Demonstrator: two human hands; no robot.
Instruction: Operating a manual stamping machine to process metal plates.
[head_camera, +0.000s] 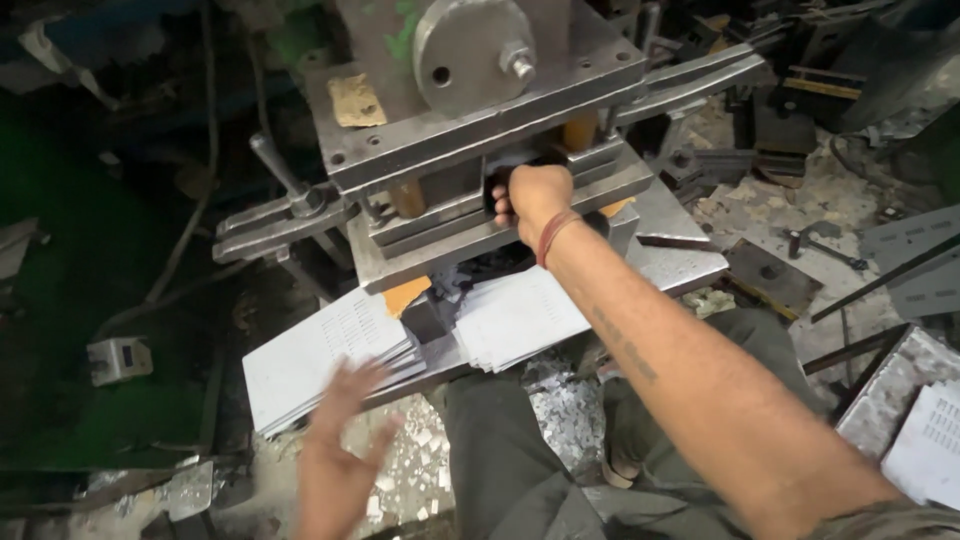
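Dim and cluttered, the workshop floor (790, 190) is littered with pale metal scraps, dark steel offcuts and loose tools. At the centre stands a heavy grey steel press (480, 120) with stacked plates, a round steel disc (470, 45) bolted on its upper face, and a long flat bar (690, 85) running out to one side. A short lever handle (280, 170) sticks up from the bar on the other side.

The right hand (532, 200) reaches forward into the dark slot between the press plates, its fingers curled in and partly hidden inside the opening, so what it grips, if anything, cannot be made out. A reddish thread band (556, 235) circles that wrist.

The left hand (345, 420) hovers low in the view, blurred, with fingers spread wide and holding nothing. It sits just at the near edge of a stack of thin grey perforated metal sheets (325, 355) that lies on the press table at the left. A second stack of similar pale sheets (515, 315) lies to the right of it, under the right forearm, with a small orange pad (405, 295) showing between the two stacks.

Below, the person's grey trousers (500, 450) frame a heap of small shiny punched scraps (560, 410) on the ground. At the far right a metal tray (885, 395) holds another pale perforated sheet (930, 440).
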